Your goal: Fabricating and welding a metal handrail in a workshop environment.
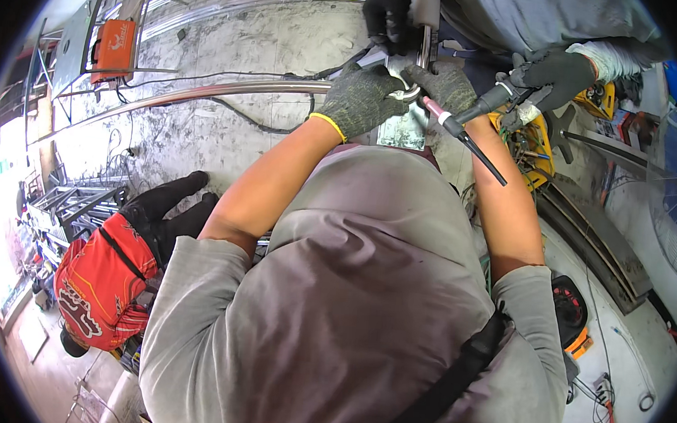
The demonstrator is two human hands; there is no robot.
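Note:
My left hand (361, 98), in a grey knit glove with a yellow cuff, is closed on a shiny metal ring (409, 93). From the other side my right hand (445, 85), gloved alike, grips the same ring. A long polished metal tube (230, 90) runs from beside my left hand far out to the left. Just right of the ring is the pink nozzle of a welding torch (476, 111), held in a co-worker's black-gloved hand (552, 81). Another black-gloved hand (387, 17) is beyond mine, beside an upright shiny tube (424, 46). My fingers partly cover the ring.
Dark cables (259, 121) cross the stained floor. An orange machine (114, 50) stands at far left. A person in a red shirt (105, 282) bends down at lower left near stacked metal frames (75, 207). Yellow-framed equipment (540, 146) and a large fan (672, 209) are at right.

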